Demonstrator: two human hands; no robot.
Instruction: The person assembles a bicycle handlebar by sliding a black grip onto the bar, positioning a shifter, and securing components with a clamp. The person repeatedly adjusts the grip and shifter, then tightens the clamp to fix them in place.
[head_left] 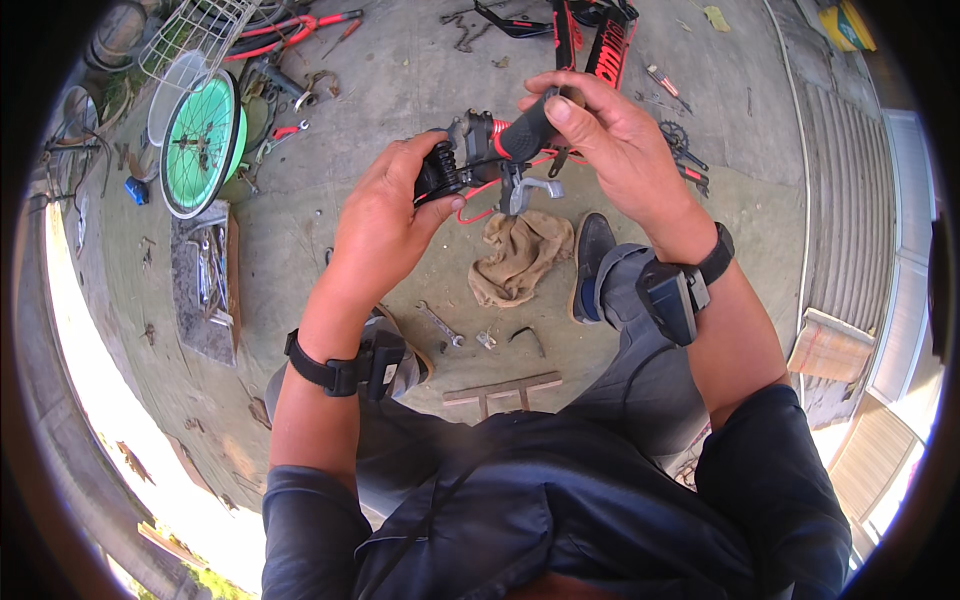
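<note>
My right hand [630, 140] is closed around the far end of a black bicycle handlebar grip [527, 132] with a red ring at its inner end. My left hand [385, 215] holds a black ribbed part [437, 172] at the left of the handlebar assembly; its exact kind is partly hidden by my fingers. Between the hands are black clamps and a red coiled piece [498, 128]. A silver brake lever [540, 187] hangs just below the grip. Red cable [474, 217] loops beneath the assembly.
A brown cloth [522, 258] lies on the ground beyond my feet. Closer in are a wrench [440, 325] and a wooden piece [502, 389]. A tool tray [207, 282] and a green-rimmed wheel [203, 145] stand left. A black-red bicycle frame [610, 45] lies ahead, a crankset [680, 145] to the right.
</note>
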